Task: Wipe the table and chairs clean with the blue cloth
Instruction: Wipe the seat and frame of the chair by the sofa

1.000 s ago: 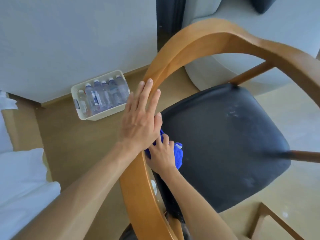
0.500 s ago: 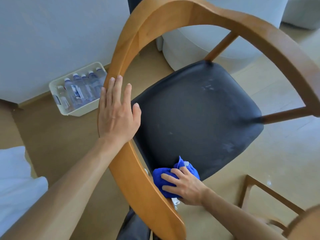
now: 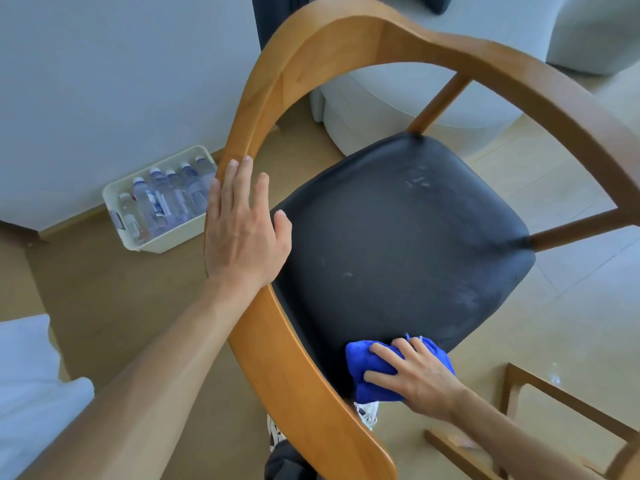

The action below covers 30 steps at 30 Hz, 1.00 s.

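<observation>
I see the left hand (image 3: 242, 233) flat, fingers straight, on the curved wooden chair rail (image 3: 263, 109); right hand (image 3: 414, 377) fingers grip the crumpled blue cloth (image 3: 363, 362) at the black padded seat (image 3: 398, 237) edge.

I log: chair (image 3: 398, 237) centre; bin (image 3: 145, 237) of bottles (image 3: 162, 199) on floor at 9 o'clock; cloth (image 3: 363, 375) on seat edge at 5 o'clock; second frame (image 3: 554, 403) at 4 o'clock.

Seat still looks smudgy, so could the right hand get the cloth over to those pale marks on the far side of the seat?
Probably yes. The right hand presses the blue cloth on the near edge of the black seat, and nothing lies on the seat between it and the pale marks. The left hand rests on the armrest.
</observation>
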### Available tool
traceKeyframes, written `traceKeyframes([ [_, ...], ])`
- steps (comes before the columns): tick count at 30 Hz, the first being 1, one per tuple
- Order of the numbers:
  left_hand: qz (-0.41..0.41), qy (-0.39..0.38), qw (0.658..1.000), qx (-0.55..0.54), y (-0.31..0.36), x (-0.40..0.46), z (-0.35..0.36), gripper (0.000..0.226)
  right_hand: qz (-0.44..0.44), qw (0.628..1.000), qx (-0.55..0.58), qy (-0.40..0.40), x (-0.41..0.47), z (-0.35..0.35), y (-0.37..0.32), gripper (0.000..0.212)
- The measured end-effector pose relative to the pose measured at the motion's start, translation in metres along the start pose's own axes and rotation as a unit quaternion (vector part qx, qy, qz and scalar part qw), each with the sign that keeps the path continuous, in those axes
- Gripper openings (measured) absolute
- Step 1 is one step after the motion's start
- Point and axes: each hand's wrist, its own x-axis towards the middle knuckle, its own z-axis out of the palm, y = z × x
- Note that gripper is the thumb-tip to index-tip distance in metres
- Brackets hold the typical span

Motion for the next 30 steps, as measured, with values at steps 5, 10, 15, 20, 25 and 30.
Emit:
traceKeyframes([
  [5,-0.003,0.010,1.000,0.009,-0.001,0.001,0.003,0.060,0.449,0.881,0.107,0.105,0.021,-0.022,0.060,0.057],
  [10,0.003,0.003,1.000,0.014,0.000,0.001,0.003,0.061,0.469,0.853,0.166,0.159,0.089,-0.015,0.002,0.053],
  [15,-0.005,0.002,1.000,0.005,0.002,0.000,-0.002,0.061,0.111,0.983,0.135,0.053,0.062,-0.001,-0.048,0.054],
  [20,-0.010,0.000,1.000,-0.004,0.003,0.001,-0.003,0.060,0.063,0.990,0.122,0.012,0.009,0.015,-0.052,0.050],
  [25,-0.010,0.000,1.000,-0.011,0.003,0.001,-0.003,0.056,0.096,0.987,0.121,0.035,0.004,0.020,-0.055,0.046],
  [30,-0.011,0.000,1.000,-0.012,0.004,0.001,-0.005,0.060,0.215,0.948,0.225,0.063,0.003,0.026,-0.085,0.054],
])
